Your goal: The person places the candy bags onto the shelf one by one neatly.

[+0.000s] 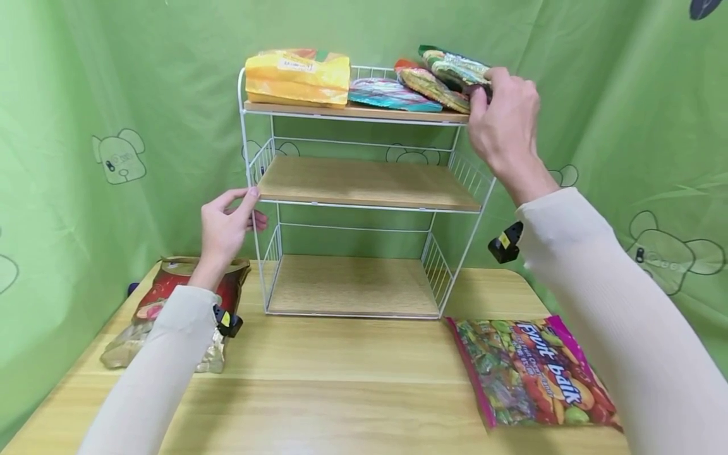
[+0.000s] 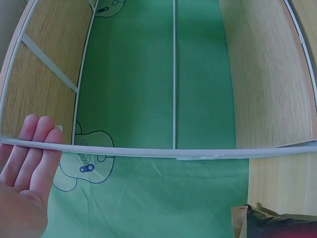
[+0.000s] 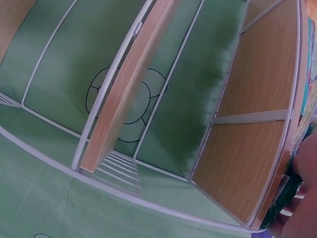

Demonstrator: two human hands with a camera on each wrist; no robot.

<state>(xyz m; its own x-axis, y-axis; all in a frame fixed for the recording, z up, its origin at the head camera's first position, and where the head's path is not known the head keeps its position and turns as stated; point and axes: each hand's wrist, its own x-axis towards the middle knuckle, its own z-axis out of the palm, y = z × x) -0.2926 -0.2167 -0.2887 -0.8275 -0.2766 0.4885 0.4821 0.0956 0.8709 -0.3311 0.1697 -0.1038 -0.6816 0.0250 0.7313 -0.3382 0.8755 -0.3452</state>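
Note:
A white wire rack with wooden shelves [image 1: 370,180] stands on the table. My left hand [image 1: 223,222] holds its left front post near the middle shelf; in the left wrist view the fingers [image 2: 37,153] pass behind the post. At the top shelf's right end, my right hand [image 1: 508,120] grips a dark green snack bag [image 1: 455,66]. Beneath that bag leans an orange-and-yellow bag [image 1: 435,88], beside a blue striped bag [image 1: 392,95]. A large yellow bag [image 1: 298,79] sits at the top left. The right wrist view shows only part of the right hand [image 3: 302,193] at its edge.
A pink-edged bag of fruit candy [image 1: 534,373] lies on the table [image 1: 341,385] at the right front. To the left of the rack, behind my left forearm, are a red-and-gold bag [image 1: 165,284] and clear packaging. Green cloth [image 1: 170,76] hangs behind.

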